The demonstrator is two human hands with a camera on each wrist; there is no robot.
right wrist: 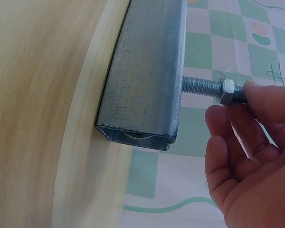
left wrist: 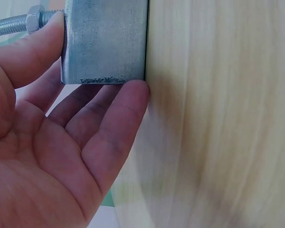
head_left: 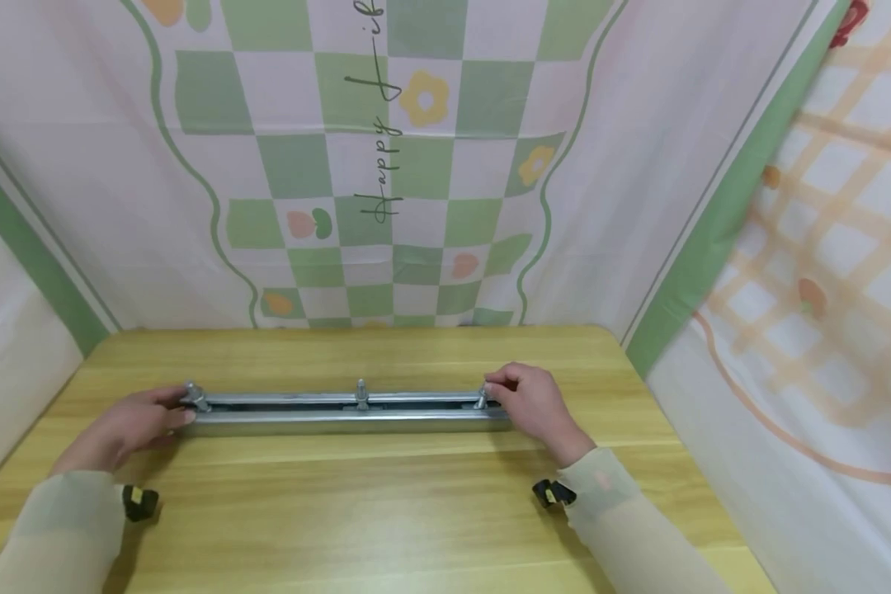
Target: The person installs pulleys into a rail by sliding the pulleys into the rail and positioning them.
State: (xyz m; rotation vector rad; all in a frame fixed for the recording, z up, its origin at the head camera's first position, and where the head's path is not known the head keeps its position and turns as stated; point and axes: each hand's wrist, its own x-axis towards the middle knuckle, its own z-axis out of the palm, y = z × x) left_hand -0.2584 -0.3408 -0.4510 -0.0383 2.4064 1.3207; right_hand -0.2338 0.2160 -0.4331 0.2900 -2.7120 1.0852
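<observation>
A grey metal channel rail [head_left: 282, 426] lies across the wooden table, its slot facing up. Three threaded bolts stand up from the slot: a tilted left bolt [head_left: 195, 396], a middle bolt [head_left: 361, 394] and a right bolt [head_left: 482, 398]. My left hand [head_left: 137, 419] grips the rail's left end; in the left wrist view the thumb lies on its top edge by the bolt's base and the fingertips meet the end. With thumb and fingers, my right hand [head_left: 532, 403] pinches the right bolt's tip, just beyond a hex nut [right wrist: 227, 91] on the thread.
The wooden table [head_left: 386, 503] reaches toward me, in front of the rail. Behind it hangs a green-and-white checked cloth [head_left: 426, 165] with lettering. Another cloth with an orange grid [head_left: 846, 206] hangs at the right.
</observation>
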